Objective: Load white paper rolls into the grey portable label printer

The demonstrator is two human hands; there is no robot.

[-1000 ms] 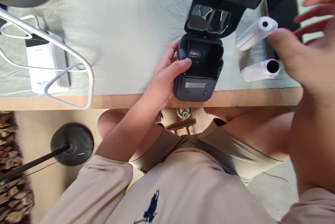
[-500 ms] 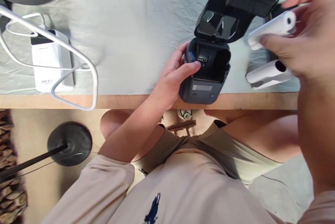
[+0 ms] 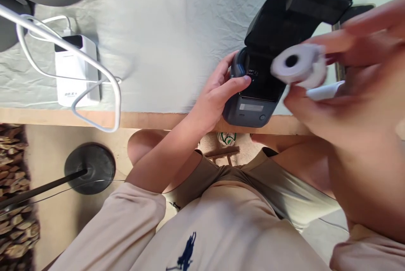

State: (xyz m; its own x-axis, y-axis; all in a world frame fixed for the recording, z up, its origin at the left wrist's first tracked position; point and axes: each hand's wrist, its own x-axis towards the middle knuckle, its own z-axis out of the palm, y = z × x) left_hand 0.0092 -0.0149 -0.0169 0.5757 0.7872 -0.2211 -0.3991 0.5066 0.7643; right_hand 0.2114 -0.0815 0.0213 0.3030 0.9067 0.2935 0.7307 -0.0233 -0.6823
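The right hand (image 3: 344,93), blurred, pinched a white paper roll (image 3: 295,65) between thumb and fingers, just above the open bay of a dark label printer (image 3: 253,106). The left hand (image 3: 218,93) gripped the printer's left side at the table edge (image 3: 152,120). Held so lightly, the roll risked slipping or entering crooked; a second roll (image 3: 324,92) lay beside.

Bare desk (image 3: 177,30) lies open in the upper middle; a power bank (image 3: 77,72) with looping white cable (image 3: 104,89) blocks the left, the open label printer (image 3: 268,60) the right.
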